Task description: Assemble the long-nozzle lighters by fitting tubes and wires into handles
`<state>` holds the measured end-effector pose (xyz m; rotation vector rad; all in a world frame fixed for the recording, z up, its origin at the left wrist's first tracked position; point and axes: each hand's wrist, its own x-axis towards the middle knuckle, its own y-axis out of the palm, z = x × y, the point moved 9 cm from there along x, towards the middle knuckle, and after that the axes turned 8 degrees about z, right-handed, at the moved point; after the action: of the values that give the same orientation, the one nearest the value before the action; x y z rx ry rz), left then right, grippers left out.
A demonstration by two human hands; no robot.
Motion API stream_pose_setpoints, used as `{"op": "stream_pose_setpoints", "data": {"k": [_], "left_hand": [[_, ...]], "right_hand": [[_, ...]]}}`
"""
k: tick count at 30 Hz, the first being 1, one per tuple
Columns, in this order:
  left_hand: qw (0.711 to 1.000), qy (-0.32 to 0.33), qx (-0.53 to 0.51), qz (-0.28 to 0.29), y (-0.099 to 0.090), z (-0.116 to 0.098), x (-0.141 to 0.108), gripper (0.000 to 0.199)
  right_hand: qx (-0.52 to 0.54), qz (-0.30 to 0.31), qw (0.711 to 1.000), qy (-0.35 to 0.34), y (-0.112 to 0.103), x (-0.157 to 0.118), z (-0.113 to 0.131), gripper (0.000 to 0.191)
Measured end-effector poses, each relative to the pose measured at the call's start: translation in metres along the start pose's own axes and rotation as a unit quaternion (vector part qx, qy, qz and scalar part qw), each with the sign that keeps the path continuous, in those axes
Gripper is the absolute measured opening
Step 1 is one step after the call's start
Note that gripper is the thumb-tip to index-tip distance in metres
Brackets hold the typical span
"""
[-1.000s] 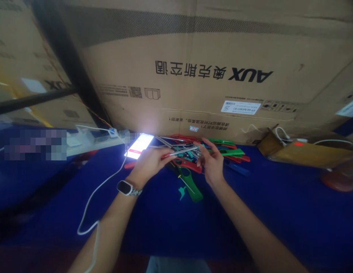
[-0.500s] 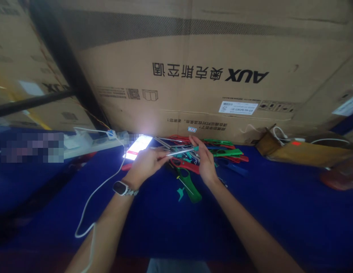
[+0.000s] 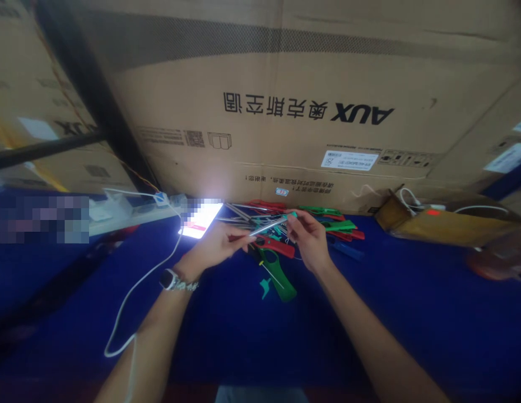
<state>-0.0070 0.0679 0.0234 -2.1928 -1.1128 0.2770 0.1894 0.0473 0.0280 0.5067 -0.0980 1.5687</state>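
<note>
My left hand point(image 3: 224, 242) pinches the near end of a thin silver tube point(image 3: 266, 226), which slants up to the right. At its far end, my right hand point(image 3: 308, 238) closes thumb and fingers on a small teal piece point(image 3: 292, 215) at the tube's tip. Beneath and behind the tube lies a pile of red, green and blue plastic handles and metal rods. A red handle point(image 3: 279, 246) and a green handle point(image 3: 281, 282) are nearest me, with a yellow-tipped thin pin point(image 3: 271, 273) across the green one. Beside it rests a loose teal piece point(image 3: 265, 288).
A lit phone point(image 3: 200, 219) lies left of the pile, with a white cable point(image 3: 136, 284) running over the blue tabletop point(image 3: 243, 341). A power strip point(image 3: 130, 214) is farther left. An open cardboard box point(image 3: 445, 226) stands right, and a large carton point(image 3: 260, 73) rises behind.
My right hand's fingers have come together on the teal piece at the tube's tip; they were more spread before. The tube now tilts more steeply. The view has shifted slightly.
</note>
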Motion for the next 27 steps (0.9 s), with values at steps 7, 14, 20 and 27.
{"op": "stream_pose_setpoints", "data": {"k": [7, 14, 20, 27], "left_hand": [[0.995, 0.005, -0.058, 0.076, 0.01, -0.006, -0.003, 0.04], [0.995, -0.008, -0.075, 0.059, 0.013, -0.004, -0.001, 0.041], [0.996, 0.0, -0.072, 0.052, 0.009, -0.003, -0.001, 0.042], [0.998, 0.01, 0.056, 0.028, 0.009, -0.011, 0.002, 0.037]], "right_hand": [[0.031, 0.035, 0.998, 0.036, 0.0, 0.004, -0.001, 0.024], [0.047, -0.048, 0.998, 0.0, -0.009, 0.007, -0.002, 0.023], [0.04, 0.063, 0.997, 0.028, 0.014, 0.007, 0.004, 0.023], [-0.047, -0.062, 0.996, -0.037, 0.008, -0.003, 0.01, 0.023]]}}
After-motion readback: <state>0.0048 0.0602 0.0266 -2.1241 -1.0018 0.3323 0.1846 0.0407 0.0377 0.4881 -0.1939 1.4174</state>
